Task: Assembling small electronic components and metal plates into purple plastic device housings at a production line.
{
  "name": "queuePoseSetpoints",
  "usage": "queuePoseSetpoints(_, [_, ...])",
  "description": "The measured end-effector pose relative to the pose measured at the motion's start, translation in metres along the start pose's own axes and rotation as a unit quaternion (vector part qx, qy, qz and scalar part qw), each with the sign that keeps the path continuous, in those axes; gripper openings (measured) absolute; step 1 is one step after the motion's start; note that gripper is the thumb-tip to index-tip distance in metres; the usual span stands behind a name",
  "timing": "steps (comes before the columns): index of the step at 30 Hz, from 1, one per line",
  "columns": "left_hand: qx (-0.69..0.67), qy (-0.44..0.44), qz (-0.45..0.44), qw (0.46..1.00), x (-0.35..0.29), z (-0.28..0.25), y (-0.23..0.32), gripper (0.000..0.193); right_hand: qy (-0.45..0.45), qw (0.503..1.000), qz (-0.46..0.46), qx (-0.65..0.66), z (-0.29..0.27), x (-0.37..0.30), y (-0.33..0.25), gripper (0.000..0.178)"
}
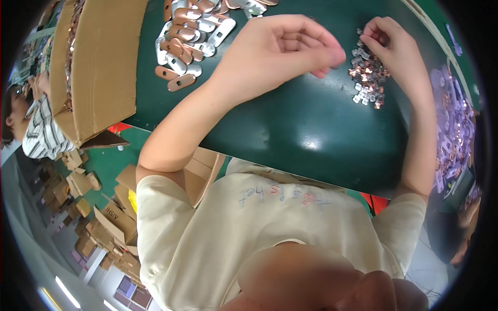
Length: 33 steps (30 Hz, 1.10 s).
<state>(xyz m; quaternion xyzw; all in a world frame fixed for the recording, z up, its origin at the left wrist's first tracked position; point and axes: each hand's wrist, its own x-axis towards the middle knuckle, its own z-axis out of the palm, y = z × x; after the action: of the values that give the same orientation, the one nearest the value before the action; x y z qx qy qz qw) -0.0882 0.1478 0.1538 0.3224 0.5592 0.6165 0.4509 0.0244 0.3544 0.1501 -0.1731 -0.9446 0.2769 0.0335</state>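
Observation:
My left hand (282, 54) hangs above the dark green tabletop (306, 124) with its fingers curled and the thumb against the fingertips. Whatever it may hold is hidden. My right hand (391, 41) bends in a pinch at the upper end of a heap of small silver and copper-coloured metal pieces (369, 78). Its fingertips touch or nearly touch the heap, and I cannot make out what is between them. Beyond my left forearm lies a loose pile of oblong metal plates (187, 39), copper-coloured and silver, with rounded ends and small holes.
A tall cardboard box (106, 67) stands at the table's left edge. To the right lies a heap of purplish pieces (451, 124) mixed with copper-coloured bits. A person in a striped sleeve (44, 132) is at far left. Open cartons (116, 220) stand on the floor.

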Motion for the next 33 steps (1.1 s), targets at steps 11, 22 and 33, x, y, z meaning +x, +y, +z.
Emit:
queuePoseSetpoints(11, [-0.009, 0.052, -0.009, 0.999, 0.005, 0.001, -0.009, 0.015, -0.064, 0.968, 0.085, 0.228, -0.022, 0.004, 0.030, 0.018])
queuePoseSetpoints(22, [-0.039, 0.083, -0.004, 0.996, 0.007, 0.013, 0.013, 0.022, -0.081, 0.906, 0.100, 0.403, -0.036, -0.025, -0.011, 0.029])
queuePoseSetpoints(33, [-0.085, 0.084, -0.013, 0.993, 0.005, 0.024, 0.005, 0.014, -0.045, 0.891, -0.055, 0.448, -0.026, -0.040, -0.042, 0.020])
